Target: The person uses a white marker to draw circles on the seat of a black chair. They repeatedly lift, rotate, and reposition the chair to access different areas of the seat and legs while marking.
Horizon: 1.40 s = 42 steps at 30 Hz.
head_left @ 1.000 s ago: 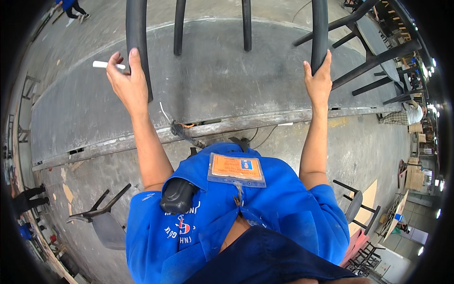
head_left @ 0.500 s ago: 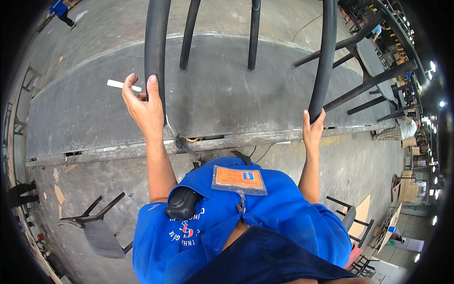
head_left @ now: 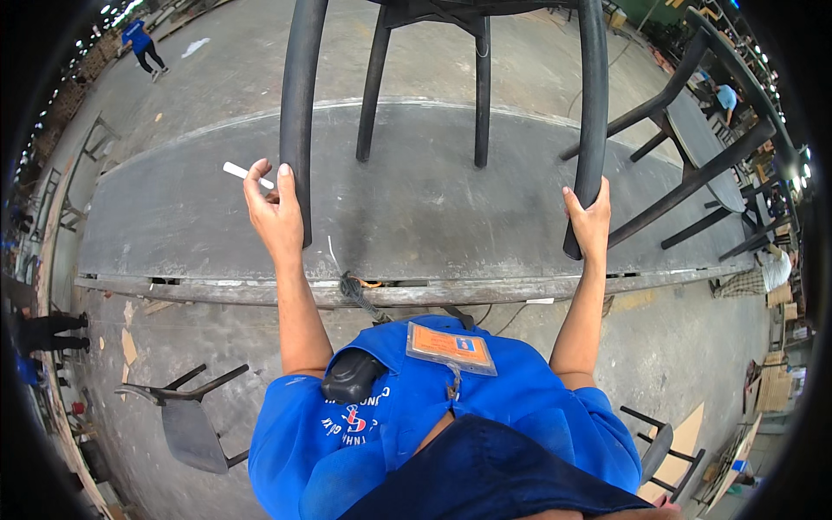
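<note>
Concrete floor [head_left: 260,65] spreads through the room, a person in a blue top [head_left: 139,36] far off at upper left. A long dark counter [head_left: 191,212] crosses it, with a second chair [head_left: 698,143] at its right end. The black chair [head_left: 425,12] is over the counter's middle; its crossed underside now shows at the top edge, unseen half a second ago. Both forearms [head_left: 302,325] reach forward, well apart. The right hand [head_left: 591,224] is clamped around one near leg, just above its end. The left hand [head_left: 276,221] lays its thumb against the other; how fully it grips that leg cannot be told. Its fingers pinch a white stick [head_left: 236,171].
</note>
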{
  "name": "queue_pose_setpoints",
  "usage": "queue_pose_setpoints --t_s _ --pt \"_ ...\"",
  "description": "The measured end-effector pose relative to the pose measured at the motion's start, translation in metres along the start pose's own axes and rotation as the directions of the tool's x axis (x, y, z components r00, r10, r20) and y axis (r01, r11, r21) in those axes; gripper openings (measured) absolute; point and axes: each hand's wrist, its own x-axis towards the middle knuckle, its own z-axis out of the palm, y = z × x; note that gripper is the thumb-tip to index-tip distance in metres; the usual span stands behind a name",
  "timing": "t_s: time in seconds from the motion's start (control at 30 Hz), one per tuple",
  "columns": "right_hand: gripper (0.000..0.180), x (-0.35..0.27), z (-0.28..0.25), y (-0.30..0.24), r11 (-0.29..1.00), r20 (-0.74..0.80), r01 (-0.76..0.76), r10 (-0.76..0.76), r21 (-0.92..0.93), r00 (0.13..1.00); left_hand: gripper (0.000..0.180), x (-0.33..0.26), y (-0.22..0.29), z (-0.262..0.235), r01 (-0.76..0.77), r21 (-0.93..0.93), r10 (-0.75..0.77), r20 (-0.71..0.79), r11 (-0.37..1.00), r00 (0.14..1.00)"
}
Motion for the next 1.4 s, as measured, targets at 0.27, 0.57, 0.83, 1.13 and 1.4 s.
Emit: queue_pose_setpoints --t_s 0.27,0.57,0.83,1.13,1.4 --pt "0.044 -0.010 -0.011 0.023 0.724 0.445 -0.324 0.026 0.609 0.895 0.018 -0.001 -0.006 -0.003 -0.040 0.147 0.074 -0.239 0.988 0.968" --pt "0.026 -0.022 -0.009 0.031 0.623 0.483 -0.352 -0.049 0.699 0.874 0.018 -0.109 0.034 0.070 -0.231 -0.206 0.192 -0.193 0.951 0.962" --pt "0.027 -0.049 0.000 0.038 0.604 0.483 -0.361 -0.045 0.711 0.875 0.039 -0.192 0.097 0.160 0.373 -0.697 -0.190 0.329 0.613 0.925" --pt "0.066 -0.140 0.028 0.028 0.369 0.461 -0.324 -0.391 0.871 0.796 0.085 -0.252 0.149 0.142 0.213 -0.335 -0.108 0.306 0.918 0.946" --pt "0.086 -0.167 0.057 0.020 0.557 0.574 -0.154 -0.811 0.816 0.111 0.097 -0.258 0.135 0.073 0.000 0.296 0.002 -0.004 0.955 1.000"
